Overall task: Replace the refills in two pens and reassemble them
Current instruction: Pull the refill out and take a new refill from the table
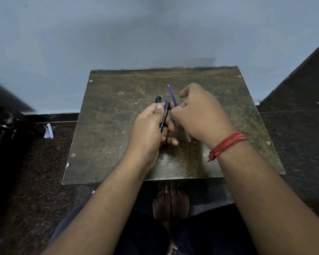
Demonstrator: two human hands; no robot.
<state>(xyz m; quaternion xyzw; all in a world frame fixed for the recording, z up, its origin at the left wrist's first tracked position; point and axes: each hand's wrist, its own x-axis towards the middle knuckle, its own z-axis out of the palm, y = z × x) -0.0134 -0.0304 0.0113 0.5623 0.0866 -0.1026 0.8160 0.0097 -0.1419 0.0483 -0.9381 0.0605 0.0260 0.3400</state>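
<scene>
A scrap of white paper [48,131] is lying on the dark floor left of the worn table [107,129]. Over the table's middle, the left hand [149,126] is closing around a black pen barrel [165,116], thumb pressing on it, with a blue-and-black pen piece [158,99] showing just beyond its fingers. Beside it, the right hand [201,113] is pinching a thin purple refill [172,95] that is pointing away toward the wall, its other fingers loosely curled. A red thread band [226,145] is circling the right wrist.
</scene>
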